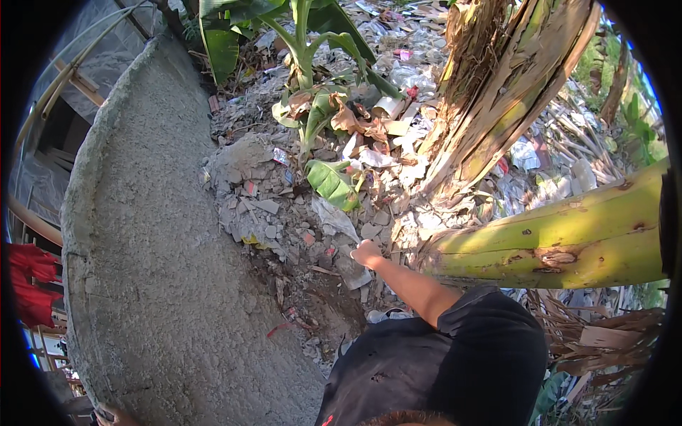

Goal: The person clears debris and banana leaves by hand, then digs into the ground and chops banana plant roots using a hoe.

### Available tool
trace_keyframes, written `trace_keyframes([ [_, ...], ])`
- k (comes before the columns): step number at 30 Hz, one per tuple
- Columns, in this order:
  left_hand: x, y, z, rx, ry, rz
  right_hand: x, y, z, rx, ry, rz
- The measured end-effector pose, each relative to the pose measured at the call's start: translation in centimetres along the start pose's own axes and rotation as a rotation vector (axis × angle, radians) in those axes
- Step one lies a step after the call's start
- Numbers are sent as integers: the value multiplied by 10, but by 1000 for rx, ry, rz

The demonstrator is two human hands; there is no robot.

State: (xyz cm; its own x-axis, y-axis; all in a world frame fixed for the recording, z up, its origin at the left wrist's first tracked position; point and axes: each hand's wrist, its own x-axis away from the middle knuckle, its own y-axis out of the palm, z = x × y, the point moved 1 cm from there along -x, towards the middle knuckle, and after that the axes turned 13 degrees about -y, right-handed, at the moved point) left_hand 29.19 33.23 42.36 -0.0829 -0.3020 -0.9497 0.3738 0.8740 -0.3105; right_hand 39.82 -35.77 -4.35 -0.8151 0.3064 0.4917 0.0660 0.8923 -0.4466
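Note:
My right hand (366,253) reaches out over the rubble with its fingers closed on one end of a crumpled, whitish plastic bag (332,216). The bag's other end trails over the debris, just below a drooping green leaf (332,185). At the lower left rim, a small part of my left hand (114,414) shows against the edge of the rough grey concrete wall (163,234). Its fingers are mostly cut off by the dark border, so their pose is unclear.
A young banana plant (304,71) stands ahead. To the right rise a dry banana trunk (490,92) and a thick green stem (561,234) lying across. Broken tiles, stones and plastic litter cover the sloping ground (270,206). Red cloth (32,280) hangs beyond the wall.

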Motion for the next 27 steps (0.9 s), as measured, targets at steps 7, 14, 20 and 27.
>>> trace_keyframes([
  [7, 0, 1, 3, 13, 11, -12, -4, -1, 3, 6, 13, -4],
  [14, -1, 6, -20, 14, 17, -59, -11, 10, 5, -2, -41, -6],
  [20, 11, -24, 9, -82, -27, 15, -28, 18, 26, 44, -232, 84],
  [27, 13, -32, 9, -32, -60, 33, -16, 8, 8, -9, -127, -12],
])
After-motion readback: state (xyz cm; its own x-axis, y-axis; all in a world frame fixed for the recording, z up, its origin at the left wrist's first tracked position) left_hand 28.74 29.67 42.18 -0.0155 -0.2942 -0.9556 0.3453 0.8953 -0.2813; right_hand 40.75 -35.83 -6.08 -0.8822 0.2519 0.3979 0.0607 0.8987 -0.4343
